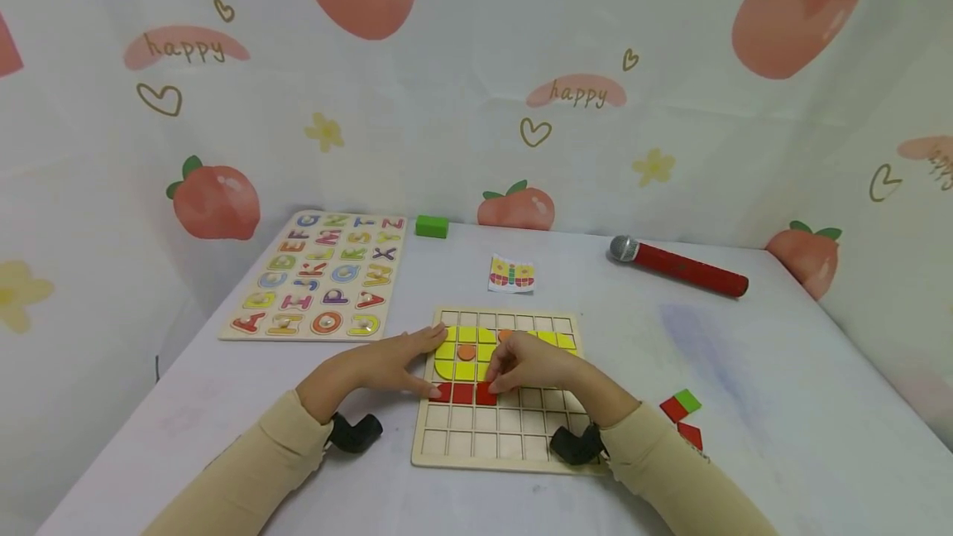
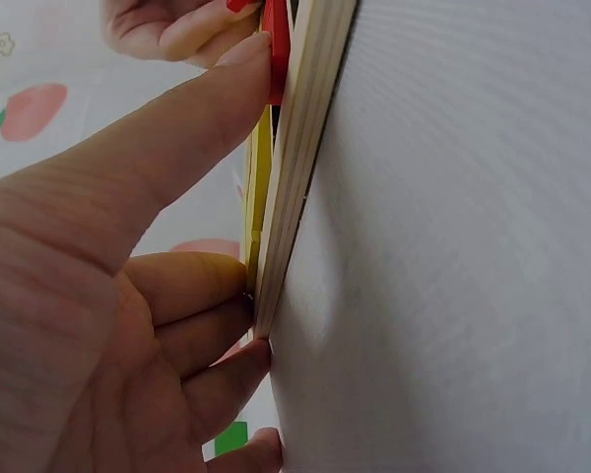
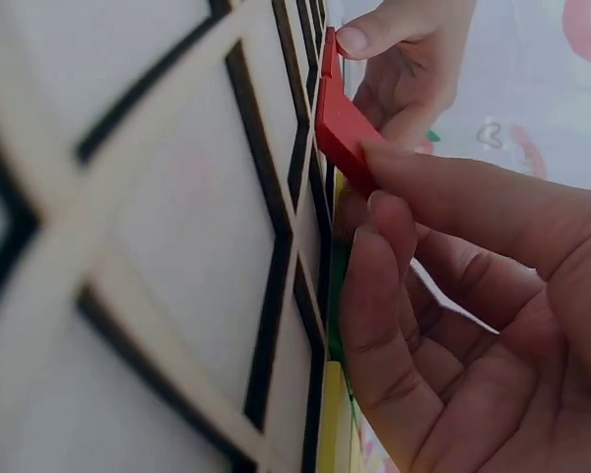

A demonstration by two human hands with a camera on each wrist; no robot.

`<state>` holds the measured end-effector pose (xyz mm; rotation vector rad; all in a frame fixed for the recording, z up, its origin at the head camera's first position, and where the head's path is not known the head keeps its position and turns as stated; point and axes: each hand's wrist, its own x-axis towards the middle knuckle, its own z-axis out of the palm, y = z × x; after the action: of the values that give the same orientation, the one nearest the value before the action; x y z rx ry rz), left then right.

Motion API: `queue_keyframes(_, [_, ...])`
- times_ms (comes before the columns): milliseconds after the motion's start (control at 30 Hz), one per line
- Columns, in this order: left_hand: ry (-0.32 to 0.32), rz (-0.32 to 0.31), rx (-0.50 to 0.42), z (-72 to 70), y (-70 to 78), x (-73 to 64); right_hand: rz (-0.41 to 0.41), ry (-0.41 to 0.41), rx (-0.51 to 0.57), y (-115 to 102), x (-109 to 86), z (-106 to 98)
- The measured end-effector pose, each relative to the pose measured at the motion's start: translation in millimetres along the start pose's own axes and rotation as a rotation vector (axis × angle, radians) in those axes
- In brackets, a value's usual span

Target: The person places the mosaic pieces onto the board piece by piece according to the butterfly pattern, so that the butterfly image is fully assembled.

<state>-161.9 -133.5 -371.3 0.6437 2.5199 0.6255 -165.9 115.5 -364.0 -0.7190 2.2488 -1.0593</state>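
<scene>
A wooden grid board (image 1: 514,441) lies on the table, with yellow tiles (image 1: 465,371) and orange round pieces (image 1: 466,351) in its upper rows. Below the yellow ones runs a short row of red pieces. My left hand (image 1: 387,361) reaches over the board's left edge with its fingers extended, its thumb touching the leftmost red piece (image 2: 277,69). Between thumb and fingers my right hand (image 1: 539,362) pinches a red square tile (image 3: 345,133), tilted at the right end of that row. The right hand hides part of the yellow pattern.
Loose red tiles (image 1: 691,435) and a green tile (image 1: 687,400) lie right of the board. Behind it stands a small butterfly picture card (image 1: 511,275). An alphabet puzzle (image 1: 316,275) is at the back left, beside a green block (image 1: 432,227). A red microphone (image 1: 681,267) lies at the back right.
</scene>
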Motion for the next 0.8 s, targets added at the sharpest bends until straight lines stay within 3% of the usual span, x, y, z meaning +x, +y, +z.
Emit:
queue_keyframes(333, [0.005, -0.014, -0.006, -0.3, 2.3, -1.6, -0.023, 0.028, -0.100, -3, -0.7, 0])
queue_keyframes(567, [0.008, -0.016, -0.020, 1.9, 3.7, -1.0, -0.019, 0.044, -0.075, -2, -15.2, -11])
queue_keyframes(800, [0.012, -0.020, -0.013, 2.1, 2.6, -1.0, 0.091, 0.107, -0.057, 12, -40.2, -33])
